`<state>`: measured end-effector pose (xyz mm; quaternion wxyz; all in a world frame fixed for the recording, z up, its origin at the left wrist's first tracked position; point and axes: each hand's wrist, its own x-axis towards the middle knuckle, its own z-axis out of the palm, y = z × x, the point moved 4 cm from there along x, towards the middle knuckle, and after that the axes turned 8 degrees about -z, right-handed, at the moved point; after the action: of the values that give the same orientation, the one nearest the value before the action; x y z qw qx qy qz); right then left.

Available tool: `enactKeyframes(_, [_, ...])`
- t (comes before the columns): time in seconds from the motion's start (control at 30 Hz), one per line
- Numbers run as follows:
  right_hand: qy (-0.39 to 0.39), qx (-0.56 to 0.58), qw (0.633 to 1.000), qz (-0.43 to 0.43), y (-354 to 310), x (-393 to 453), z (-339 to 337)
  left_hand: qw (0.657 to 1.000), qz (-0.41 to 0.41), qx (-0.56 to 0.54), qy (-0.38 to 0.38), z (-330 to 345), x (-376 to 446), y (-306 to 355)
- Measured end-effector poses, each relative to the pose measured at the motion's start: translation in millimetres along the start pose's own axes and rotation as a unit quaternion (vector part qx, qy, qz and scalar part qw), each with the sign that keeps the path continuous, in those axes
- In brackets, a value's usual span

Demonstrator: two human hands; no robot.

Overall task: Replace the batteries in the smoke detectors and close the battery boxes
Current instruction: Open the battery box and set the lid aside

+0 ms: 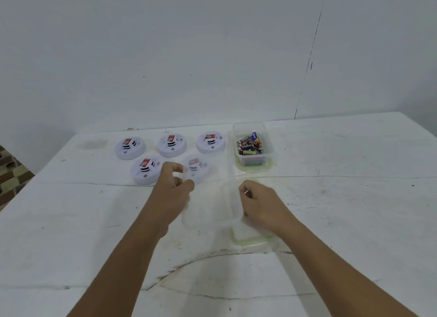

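On the white counter (331,198), seen from my head camera, I am holding a clear plastic container (208,212) between both hands: my left hand (176,186) is curling round its far left rim, my right hand (257,203) is pinching its right edge over a green-rimmed lid (250,239). Five smoke detectors (172,145) are lying just beyond my left hand, so it is the nearer one; the battery box (251,146) is sitting straight ahead of my right.

Bare table (354,198) right of battery box (254,146).
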<state>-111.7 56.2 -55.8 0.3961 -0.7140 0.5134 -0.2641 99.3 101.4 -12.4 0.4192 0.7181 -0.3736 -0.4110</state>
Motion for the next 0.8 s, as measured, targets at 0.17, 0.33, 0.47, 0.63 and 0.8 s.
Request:
enactKeyframes(0.17, [0.109, -0.092, 0.989, -0.031, 20, 6, -40, 0.999, 0.006, 0.027, -0.044, 51, 3, 1])
enactKeyframes(0.33, [0.072, 0.013, 0.997, 0.04, 53, -3, -46, 0.993, 0.008, 0.109, -0.052, 84, 4, -8])
enactKeyframes(0.47, [0.055, 0.072, 0.993, 0.078, 53, -7, -44, 0.986, 0.003, 0.164, -0.035, 89, 3, -17])
enactKeyframes(0.63, [0.059, 0.029, 0.996, 0.057, 53, -2, -38, 0.984, 0.014, 0.179, -0.007, 79, 2, -15])
enactKeyframes(0.8, [0.062, 0.045, 0.996, 0.046, 55, -5, -40, 0.977, -0.016, 0.208, -0.042, 63, -4, -26])
